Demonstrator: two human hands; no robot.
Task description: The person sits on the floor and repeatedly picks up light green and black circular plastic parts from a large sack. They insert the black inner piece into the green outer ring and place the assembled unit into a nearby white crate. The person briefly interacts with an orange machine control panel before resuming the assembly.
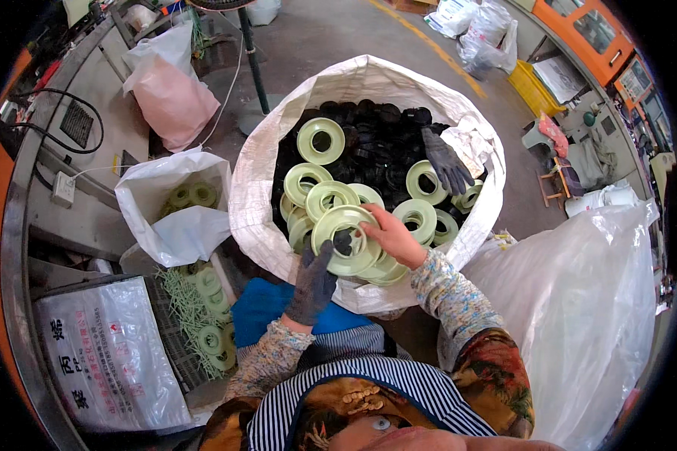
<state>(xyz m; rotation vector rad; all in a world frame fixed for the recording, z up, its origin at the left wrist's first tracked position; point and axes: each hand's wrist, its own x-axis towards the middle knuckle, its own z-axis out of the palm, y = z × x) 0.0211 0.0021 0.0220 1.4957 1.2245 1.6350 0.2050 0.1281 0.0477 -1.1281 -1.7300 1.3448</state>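
A pale green plastic ring (331,259), wide-rimmed with a round hole, is held in front of me over a large white woven sack (267,161). On its lower left rim, my left hand (312,286), in a dark grey glove, is closed. My bare right hand (393,237) pinches its right side, fingertips at the inner edge of the hole. Several similar green rings (321,141) lie in the sack on a heap of black round parts (380,143). A loose dark grey glove (447,161) rests at the sack's right side.
To the left stands a smaller white bag (147,184) with green rings inside. Below it are thin green sprue sticks (184,304) and more rings, beside a printed white bag (113,353). A big translucent bag (560,323) is at the right; a pinkish bag (173,101) stands far left.
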